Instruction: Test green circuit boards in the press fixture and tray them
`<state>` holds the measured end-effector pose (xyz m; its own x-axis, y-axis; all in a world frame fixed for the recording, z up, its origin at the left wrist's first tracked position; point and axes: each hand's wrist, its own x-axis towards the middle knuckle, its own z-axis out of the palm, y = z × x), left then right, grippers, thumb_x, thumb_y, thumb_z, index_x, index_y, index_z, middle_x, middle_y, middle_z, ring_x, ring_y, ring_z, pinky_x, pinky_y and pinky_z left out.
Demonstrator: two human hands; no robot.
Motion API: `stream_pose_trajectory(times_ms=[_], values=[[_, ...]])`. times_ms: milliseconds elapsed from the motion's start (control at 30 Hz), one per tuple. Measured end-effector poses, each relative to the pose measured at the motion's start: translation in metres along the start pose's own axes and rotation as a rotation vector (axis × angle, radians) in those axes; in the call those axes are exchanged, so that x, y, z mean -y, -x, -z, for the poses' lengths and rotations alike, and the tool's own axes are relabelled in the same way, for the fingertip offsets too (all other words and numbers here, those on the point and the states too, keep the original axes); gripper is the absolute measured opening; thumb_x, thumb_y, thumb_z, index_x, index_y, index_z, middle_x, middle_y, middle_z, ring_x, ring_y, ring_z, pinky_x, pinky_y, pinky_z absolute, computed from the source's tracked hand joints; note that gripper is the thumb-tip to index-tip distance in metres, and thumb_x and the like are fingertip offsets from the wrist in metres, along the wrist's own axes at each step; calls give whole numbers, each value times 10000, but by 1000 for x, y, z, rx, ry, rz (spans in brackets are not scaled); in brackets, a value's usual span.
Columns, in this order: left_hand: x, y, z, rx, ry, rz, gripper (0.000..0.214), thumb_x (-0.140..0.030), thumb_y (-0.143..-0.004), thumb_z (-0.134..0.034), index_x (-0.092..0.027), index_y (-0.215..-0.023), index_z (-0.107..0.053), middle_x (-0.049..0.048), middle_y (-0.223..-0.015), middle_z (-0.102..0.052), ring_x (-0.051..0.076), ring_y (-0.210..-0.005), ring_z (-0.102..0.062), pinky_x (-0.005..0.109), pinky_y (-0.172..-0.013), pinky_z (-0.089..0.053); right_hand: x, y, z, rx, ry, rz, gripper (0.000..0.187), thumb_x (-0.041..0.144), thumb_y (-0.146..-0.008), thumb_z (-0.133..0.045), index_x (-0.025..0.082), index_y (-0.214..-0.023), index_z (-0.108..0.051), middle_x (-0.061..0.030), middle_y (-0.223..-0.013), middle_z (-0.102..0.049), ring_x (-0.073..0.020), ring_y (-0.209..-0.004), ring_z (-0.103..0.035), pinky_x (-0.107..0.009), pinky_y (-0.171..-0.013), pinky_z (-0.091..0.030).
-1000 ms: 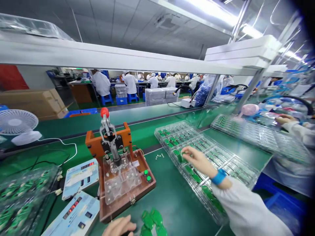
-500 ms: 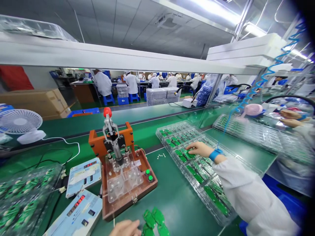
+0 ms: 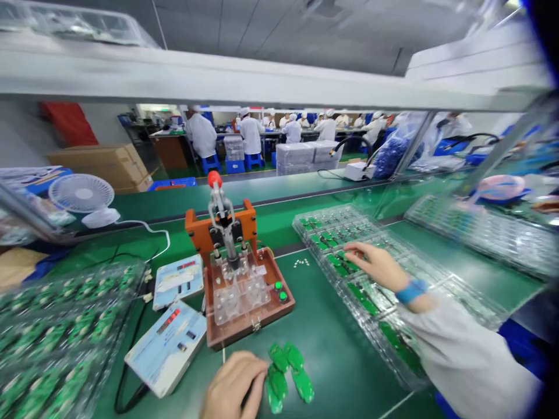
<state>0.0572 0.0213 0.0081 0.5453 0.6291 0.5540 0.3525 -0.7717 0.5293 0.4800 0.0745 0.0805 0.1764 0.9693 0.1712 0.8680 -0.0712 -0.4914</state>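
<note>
Left hand [image 3: 233, 384]: loosely curled on mat, fingertips touching green boards [image 3: 286, 372] just right of it.
Right hand [image 3: 378, 265]: fingers spread flat on tray [image 3: 437, 302], well apart from boards.

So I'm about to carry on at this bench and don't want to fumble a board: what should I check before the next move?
1. Right hand resting on the clear plastic compartment tray of green boards: ok.
2. Board actually pinched in the right hand: cannot tell.
3. Left hand touching the loose green oval boards on the green mat: ok.
4. Brown test fixture with clear plate has no board in its nest: cannot tell.
5. Red-knobbed clamp lever raised: ok.
6. Small white parts on the mat lie apart from both hands: ok.
</note>
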Motion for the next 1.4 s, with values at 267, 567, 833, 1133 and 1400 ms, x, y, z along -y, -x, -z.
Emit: stream_pose_trajectory(times_ms=[267,567,833,1133,1400], values=[[-12,-2,-2,198,19,277,148,-106,-975,-622,-222,-1065,-643,38,-1088,-703,220,-1010,-669,365,-880,-565,88,100,-62,575,-369,321,257,452,-987,-641,291,-1163,-735,-60,-1242,-736,-238,-1172,-667,-379,-1031,-539],[-23,-2,-16,312,-20,393,383,-126,-701,-909,-190,-934,-611,52,-1092,-676,307,-1066,-626,484,-906,-514,85,94,-107,729,-460,291,355,303,-865,-779,265,-1214,-732,-80,-1443,-657,-298,-1350,-553,-515,-1163,-443],[-25,-3,-7,244,67,418,325,-13,-722,-746,-209,-951,-625,43,-1105,-691,276,-1081,-629,447,-937,-520,88,92,-107,694,-439,349,308,342,-931,-721,260,-1228,-711,-78,-1311,-713,-267,-1257,-615,-445,-1110,-495],[-24,-4,38,67,20,377,191,-95,-813,-687,-225,-950,-655,66,-1172,-709,248,-1098,-670,401,-947,-562,77,100,-105,628,-360,345,416,545,-969,-656,286,-1293,-676,-86,-1328,-687,-271,-1251,-636,-424,-1098,-526],[24,-42,74,-112,-162,283,87,-223,-940,-653,-211,-1012,-700,101,-1198,-708,265,-1152,-662,457,-1011,-525,80,134,-91,467,-311,348,252,485,-999,-612,310,-1139,-726,-88,-1244,-716,-289,-1171,-681,-440,-986,-604]])
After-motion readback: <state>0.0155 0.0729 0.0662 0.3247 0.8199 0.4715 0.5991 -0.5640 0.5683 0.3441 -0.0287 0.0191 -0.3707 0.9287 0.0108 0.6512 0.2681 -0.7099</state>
